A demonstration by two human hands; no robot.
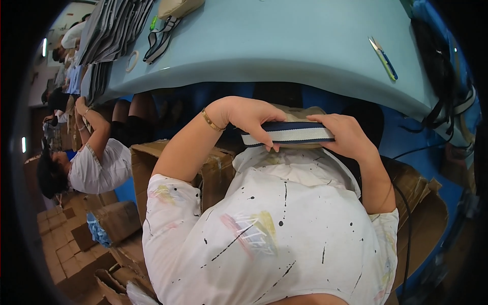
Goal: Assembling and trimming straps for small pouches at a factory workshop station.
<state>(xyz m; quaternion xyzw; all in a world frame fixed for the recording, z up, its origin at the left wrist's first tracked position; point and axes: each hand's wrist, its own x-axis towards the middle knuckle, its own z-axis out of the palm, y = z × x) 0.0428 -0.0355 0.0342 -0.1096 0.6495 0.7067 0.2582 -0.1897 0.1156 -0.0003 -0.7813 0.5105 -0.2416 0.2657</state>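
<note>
My left hand (250, 118), with a gold bracelet on its wrist, and my right hand (347, 135) both grip a navy and white striped strap (291, 133). The strap lies flat and level between them, close to my chest. My left fingers curl over its left end and my right fingers cover its right end. Behind the strap a beige bag (304, 112) shows, mostly hidden by my hands. My white, paint-spattered shirt (269, 229) fills the lower part of the view.
A light blue table (284, 46) stretches ahead, bearing thread snips (384, 58), a tape roll (133, 61), a loose strap (160, 40) and stacked grey fabric pieces (109, 28). Cardboard boxes (145, 170) stand at my left. A person in a white shirt (99, 165) works there. Black straps (447, 101) hang at right.
</note>
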